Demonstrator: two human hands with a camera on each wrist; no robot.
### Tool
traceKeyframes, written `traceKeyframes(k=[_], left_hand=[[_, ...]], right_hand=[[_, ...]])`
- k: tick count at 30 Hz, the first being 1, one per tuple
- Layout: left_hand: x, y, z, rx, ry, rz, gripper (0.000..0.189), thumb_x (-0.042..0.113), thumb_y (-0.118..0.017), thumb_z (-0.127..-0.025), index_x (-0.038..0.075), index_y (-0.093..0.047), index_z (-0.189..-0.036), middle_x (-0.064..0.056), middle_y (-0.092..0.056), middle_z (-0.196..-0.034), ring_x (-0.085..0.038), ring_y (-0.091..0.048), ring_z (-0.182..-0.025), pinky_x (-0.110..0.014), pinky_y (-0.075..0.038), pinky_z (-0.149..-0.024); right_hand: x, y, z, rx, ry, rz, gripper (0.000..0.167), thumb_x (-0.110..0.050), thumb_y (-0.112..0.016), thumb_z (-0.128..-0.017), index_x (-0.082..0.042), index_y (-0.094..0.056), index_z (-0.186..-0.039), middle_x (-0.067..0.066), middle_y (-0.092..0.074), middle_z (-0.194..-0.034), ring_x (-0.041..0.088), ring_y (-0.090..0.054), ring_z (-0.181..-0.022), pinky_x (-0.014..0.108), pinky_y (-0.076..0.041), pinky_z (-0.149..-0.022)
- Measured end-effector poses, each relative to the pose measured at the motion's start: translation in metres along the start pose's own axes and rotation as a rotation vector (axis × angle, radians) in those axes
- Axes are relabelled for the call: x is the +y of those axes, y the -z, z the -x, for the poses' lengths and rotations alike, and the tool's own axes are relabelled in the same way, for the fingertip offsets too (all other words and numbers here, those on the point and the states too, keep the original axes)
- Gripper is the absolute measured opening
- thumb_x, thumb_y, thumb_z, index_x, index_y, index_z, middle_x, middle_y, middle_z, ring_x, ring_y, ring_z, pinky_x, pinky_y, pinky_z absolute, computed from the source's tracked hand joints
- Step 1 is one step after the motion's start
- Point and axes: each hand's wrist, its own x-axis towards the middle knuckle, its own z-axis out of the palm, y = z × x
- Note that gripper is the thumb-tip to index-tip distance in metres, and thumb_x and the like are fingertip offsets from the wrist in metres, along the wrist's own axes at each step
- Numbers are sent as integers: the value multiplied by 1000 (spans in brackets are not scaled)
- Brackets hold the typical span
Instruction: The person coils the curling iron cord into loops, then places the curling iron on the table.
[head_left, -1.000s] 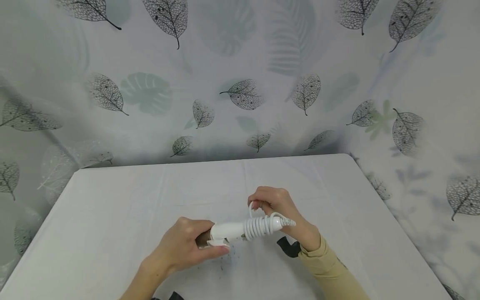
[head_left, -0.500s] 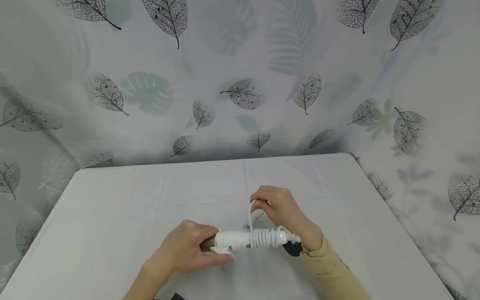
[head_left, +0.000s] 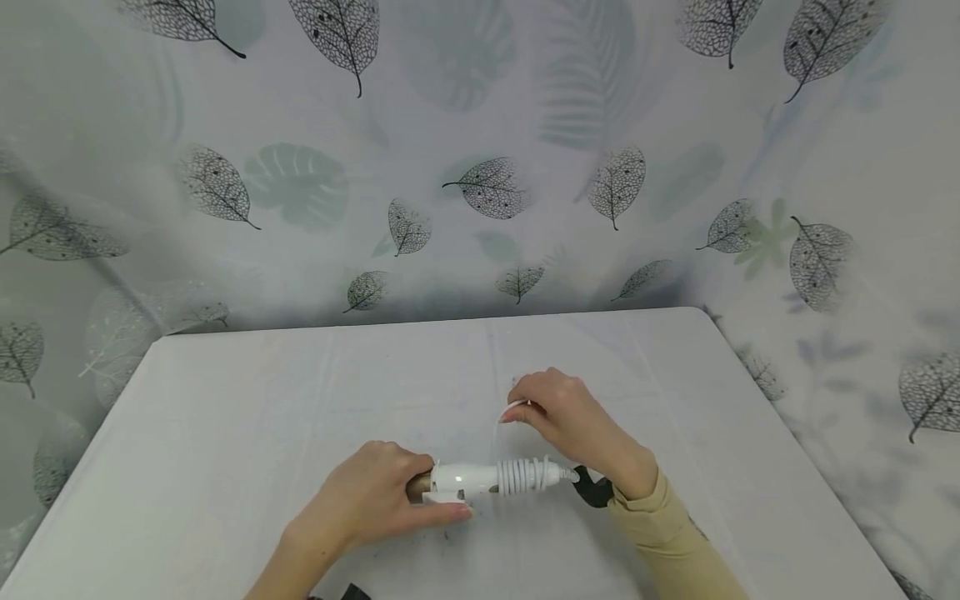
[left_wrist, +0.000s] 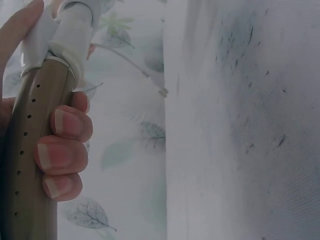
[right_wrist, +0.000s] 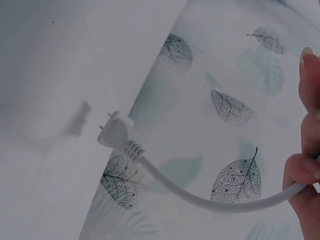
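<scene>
My left hand (head_left: 375, 492) grips a curling iron (head_left: 465, 479) by its brown barrel, holding it level over the table. In the left wrist view, fingers curl around the barrel (left_wrist: 37, 135), which has a row of small holes, and the thumb lies along a white lever. White cord (head_left: 521, 477) is wound in several turns around the handle's right part. Beyond the handle, my right hand (head_left: 570, 421) pinches the loose cord near its end. The right wrist view shows that cord (right_wrist: 225, 205) curving from the fingers to a white plug (right_wrist: 115, 131) with bare prongs.
A white table (head_left: 247, 408) lies below both hands, with dark specks (left_wrist: 250, 90) on its surface. Leaf-printed fabric (head_left: 465, 100) stands behind and beside it. A black strap (head_left: 592, 487) shows by the right wrist, above a tan sleeve (head_left: 675, 542).
The curling iron has shifted slightly right and levelled out. My right hand has moved a little right with the cord end, and the loop at the handle's tip has closed up.
</scene>
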Motion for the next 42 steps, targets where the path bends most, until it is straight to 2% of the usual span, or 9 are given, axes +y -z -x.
traceKeyframes(k=[6, 11, 19, 24, 29, 36, 42], left_hand=[[1, -2, -1, -53, 102, -9, 63, 83, -55, -79, 26, -37, -59, 18, -22, -54, 4, -25, -50, -17, -24, -47], [1, -3, -2, -58, 142, 9, 64, 82, -54, -79, 25, -35, -58, 16, -23, -53, 3, -25, -49, -18, -24, -46], [4, -2, -3, -59, 260, 22, 60, 84, -53, -78, 27, -50, -60, 14, -40, -52, -1, -37, -48, -22, -32, -47], [6, 3, -3, -65, 362, 36, 61, 85, -54, -76, 26, -54, -63, 10, -47, -56, -5, -41, -51, -23, -34, -49], [8, 8, -4, -45, 430, 0, 64, 86, -54, -75, 23, -54, -66, 8, -47, -56, -7, -42, -51, -25, -33, -50], [8, 9, -6, 40, 466, -35, 67, 85, -51, -78, 19, -52, -66, 7, -41, -54, -7, -36, -48, -25, -28, -46], [10, 10, -5, 90, 499, -43, 68, 84, -51, -79, 17, -51, -67, 5, -43, -55, -9, -39, -48, -26, -30, -46]], right_hand=[[-4, 0, -1, 21, 76, 37, 18, -19, -84, -77, -13, -69, -85, -7, -67, -77, 2, -52, -63, 22, -44, -63], [-6, -1, -2, 54, 111, 40, 17, -18, -84, -78, -14, -69, -84, -7, -68, -76, 3, -52, -62, 19, -43, -60], [-14, -3, -3, 58, 145, 11, 13, -20, -82, -82, -14, -70, -83, -8, -66, -75, 2, -55, -64, 17, -44, -61], [-19, -2, -4, 53, 182, 9, 9, -20, -78, -86, -14, -72, -85, -9, -65, -73, 1, -53, -62, 15, -44, -61], [-23, -1, -4, 58, 194, -17, 6, -16, -76, -89, -11, -72, -86, -9, -66, -75, -1, -50, -60, 12, -42, -59], [-26, -4, -4, 34, 198, -48, 4, -12, -73, -91, -9, -72, -88, -7, -65, -73, -1, -52, -60, 12, -45, -60], [-27, -4, -3, 37, 204, -57, 4, -6, -72, -90, -6, -74, -94, -7, -63, -69, -1, -55, -59, 12, -46, -61]])
